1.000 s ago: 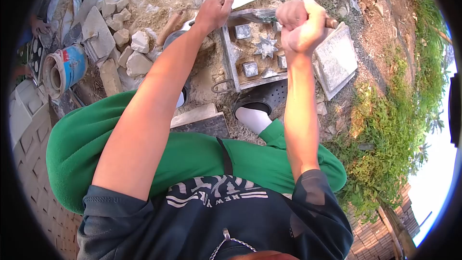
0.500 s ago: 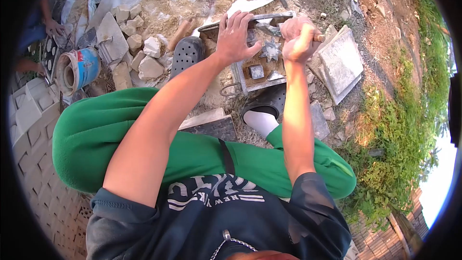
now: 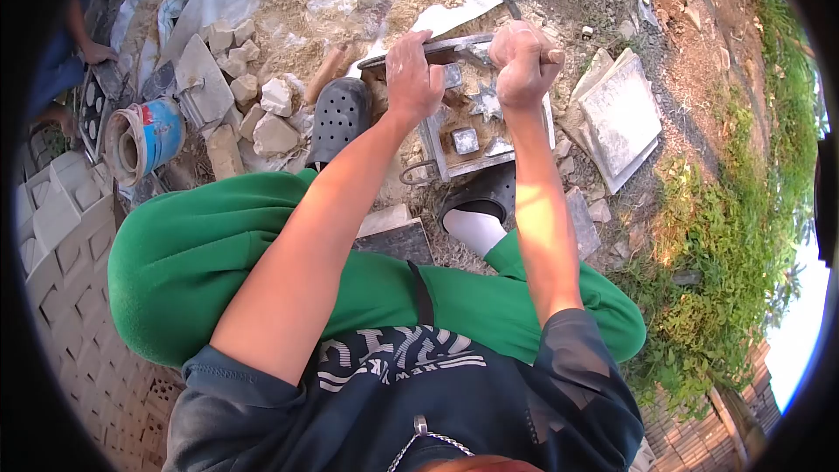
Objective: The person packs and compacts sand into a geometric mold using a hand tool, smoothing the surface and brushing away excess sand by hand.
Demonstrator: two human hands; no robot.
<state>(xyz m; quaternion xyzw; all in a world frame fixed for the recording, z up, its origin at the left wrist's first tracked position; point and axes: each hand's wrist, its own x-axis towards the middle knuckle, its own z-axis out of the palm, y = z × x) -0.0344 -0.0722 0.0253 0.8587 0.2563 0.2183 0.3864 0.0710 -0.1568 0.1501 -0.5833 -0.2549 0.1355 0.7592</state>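
The metal mould frame (image 3: pixel 476 164) is located on the ground, bordered by the left clog (image 3: pixel 342 115) and the right clog (image 3: pixel 485 191), both perforated. The wooden handle (image 3: pixel 552 57) of a long, flat blade (image 3: pixel 460 42) is enclosed by the right hand (image 3: pixel 523 61). The blade is overlapped by the left hand (image 3: pixel 413 80); its grip cannot be determined. A pointed metal star (image 3: pixel 486 103) and square blocks (image 3: pixel 465 140) are contained within the frame. Flat slabs (image 3: pixel 619 122) are stacked rightward; rough stones (image 3: pixel 275 134) are scattered leftward.
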